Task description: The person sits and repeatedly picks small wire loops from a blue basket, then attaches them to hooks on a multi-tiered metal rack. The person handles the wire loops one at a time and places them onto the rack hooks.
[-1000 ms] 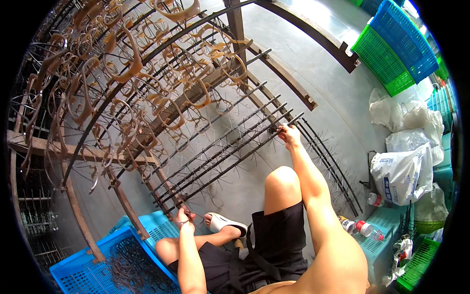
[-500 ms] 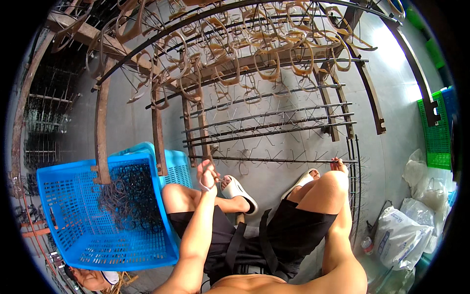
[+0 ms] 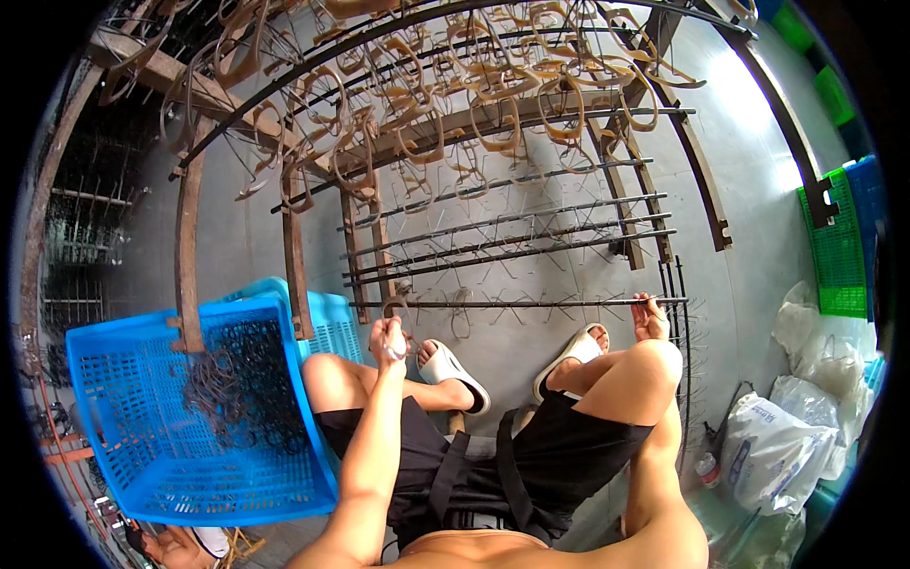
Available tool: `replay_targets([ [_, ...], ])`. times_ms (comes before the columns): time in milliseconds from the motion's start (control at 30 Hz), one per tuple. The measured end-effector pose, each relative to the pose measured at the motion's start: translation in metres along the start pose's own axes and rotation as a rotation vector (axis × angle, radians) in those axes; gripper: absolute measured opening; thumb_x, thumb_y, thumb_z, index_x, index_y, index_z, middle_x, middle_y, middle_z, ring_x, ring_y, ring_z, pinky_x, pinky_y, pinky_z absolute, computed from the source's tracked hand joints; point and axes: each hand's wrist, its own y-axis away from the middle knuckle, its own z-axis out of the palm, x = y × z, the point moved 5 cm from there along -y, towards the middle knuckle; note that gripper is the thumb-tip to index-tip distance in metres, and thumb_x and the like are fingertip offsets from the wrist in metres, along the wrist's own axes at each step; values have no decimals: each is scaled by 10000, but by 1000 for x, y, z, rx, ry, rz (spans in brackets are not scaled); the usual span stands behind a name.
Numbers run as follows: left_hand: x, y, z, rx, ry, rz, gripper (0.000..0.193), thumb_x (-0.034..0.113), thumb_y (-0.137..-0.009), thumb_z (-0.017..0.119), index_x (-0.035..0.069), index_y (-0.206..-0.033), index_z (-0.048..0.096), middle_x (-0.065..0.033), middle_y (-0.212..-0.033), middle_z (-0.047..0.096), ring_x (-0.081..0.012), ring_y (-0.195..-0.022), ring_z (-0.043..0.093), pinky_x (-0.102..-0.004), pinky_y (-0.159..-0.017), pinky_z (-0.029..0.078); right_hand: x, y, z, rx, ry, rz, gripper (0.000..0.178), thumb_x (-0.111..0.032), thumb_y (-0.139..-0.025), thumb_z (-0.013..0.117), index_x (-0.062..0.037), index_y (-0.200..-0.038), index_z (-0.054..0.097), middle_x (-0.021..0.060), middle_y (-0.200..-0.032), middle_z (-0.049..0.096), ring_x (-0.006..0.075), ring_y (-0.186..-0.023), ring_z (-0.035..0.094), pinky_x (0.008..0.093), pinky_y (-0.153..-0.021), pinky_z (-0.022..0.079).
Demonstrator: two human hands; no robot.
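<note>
My right hand (image 3: 651, 319) has its fingers closed around the right end of a thin black rod (image 3: 531, 304) set with several bent wire hooks. The rod lies level across the space before my knees. Close to its left end is my left hand (image 3: 389, 341), fingers closed on a brown eyeglass frame (image 3: 395, 306); one rounded part of it sticks out above the fingers and overlaps the rod. The rest of that frame is hidden by the hand. Another loop-shaped frame (image 3: 462, 321) hangs from the rod, thin and hard to make out.
Ahead stands a wooden rack (image 3: 502, 126) with rods full of brown eyeglass frames (image 3: 424, 142). More hooked rods (image 3: 512, 226) lie between its posts. On my left is a blue basket (image 3: 190, 498) containing dark, tangled pieces. Plastic bags (image 3: 779, 453) and a green crate (image 3: 831, 256) are at right.
My left hand has gone up slightly toward the rod, and a brown frame loop now shows above it. The right hand still grips the rod's end. The whole view has shifted a little.
</note>
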Motion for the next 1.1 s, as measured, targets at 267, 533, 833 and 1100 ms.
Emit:
replay_targets([
  [267,40,77,-10,-90,118,28,137,125,-849,559,25,-770,508,-38,-564,511,-103,-436,478,-225,-380,391,-80,4,-16,-289,16,-154,164,-187,-936,513,-79,-1059,534,71,-1026,614,203,-994,594,328,-821,501],
  [533,155,150,-50,-96,192,411,182,83,-854,603,19,-710,513,-7,-606,557,-43,-483,467,-197,-464,399,-198,76,50,-311,-22,-316,285,-100,-950,452,13,-1209,487,111,-1157,580,231,-1108,554,310,-885,506],
  [833,176,90,-84,-17,226,393,170,129,-850,602,32,-732,528,-23,-558,522,-90,-490,493,-229,-485,420,-163,114,167,-483,25,-357,179,-92,-940,476,-13,-1089,534,109,-1059,603,238,-1012,598,317,-844,537],
  [1100,173,91,-91,95,247,477,173,114,-848,614,7,-729,549,-19,-532,527,-69,-445,504,-217,-410,432,-152,104,165,-381,99,-330,186,-112,-928,507,-46,-1097,546,79,-1053,614,191,-1001,602,304,-860,513],
])
